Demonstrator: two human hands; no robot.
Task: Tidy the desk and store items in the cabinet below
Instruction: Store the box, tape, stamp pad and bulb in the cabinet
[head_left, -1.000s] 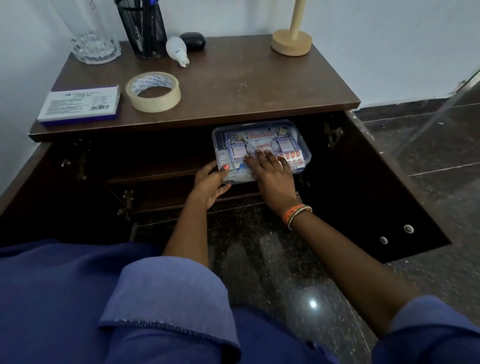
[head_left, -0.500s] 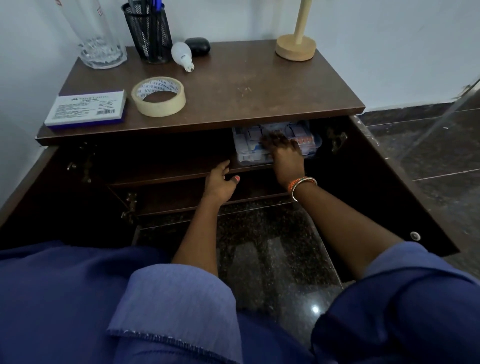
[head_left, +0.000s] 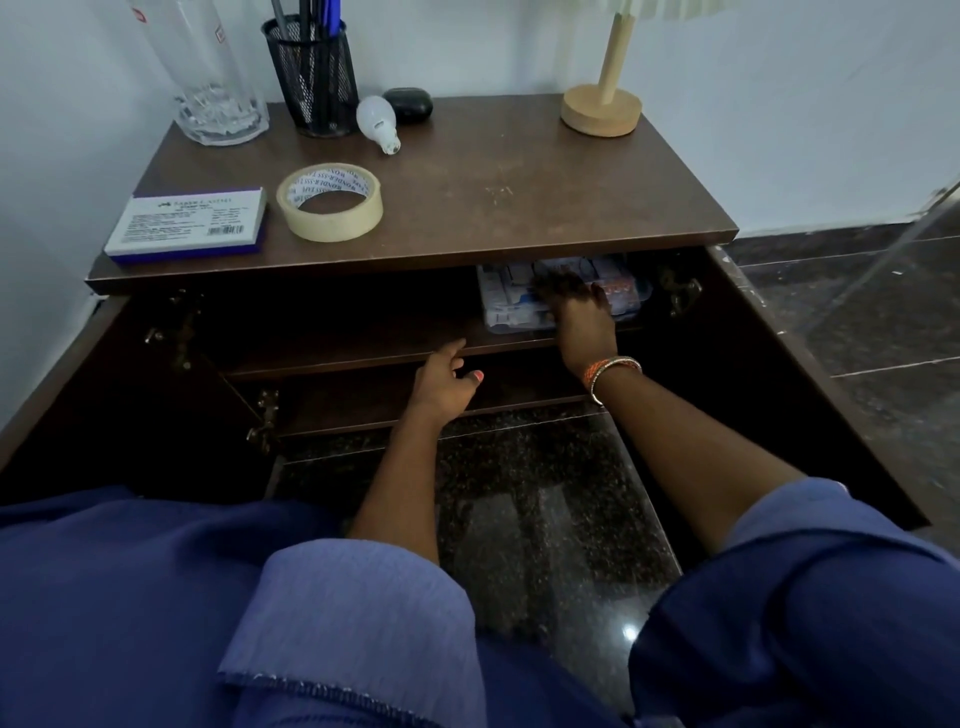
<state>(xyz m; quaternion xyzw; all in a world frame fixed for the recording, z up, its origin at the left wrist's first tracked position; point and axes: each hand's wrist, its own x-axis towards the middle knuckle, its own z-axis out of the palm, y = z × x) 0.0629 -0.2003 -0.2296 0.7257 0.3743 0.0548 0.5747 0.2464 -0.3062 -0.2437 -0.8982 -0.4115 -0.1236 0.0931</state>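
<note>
The left hand (head_left: 441, 387) is hanging loose-fingered off the shelf edge (head_left: 332, 364), having let go of the first-aid box (head_left: 511, 306). The right hand (head_left: 579, 317) is pressing flat on it, sliding it deeper under the desktop (head_left: 467, 208), so it's nearly stored, with tape (head_left: 330, 202) still waiting on top

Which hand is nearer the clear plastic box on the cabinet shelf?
Right. The right hand lies on the clear plastic box; the left hand is apart from it, lower and to its left, at the shelf's front edge.

Matt dark wood desk top (head_left: 519, 176), clear glossy plastic box (head_left: 511, 312), polished speckled stone floor (head_left: 545, 519).
</note>
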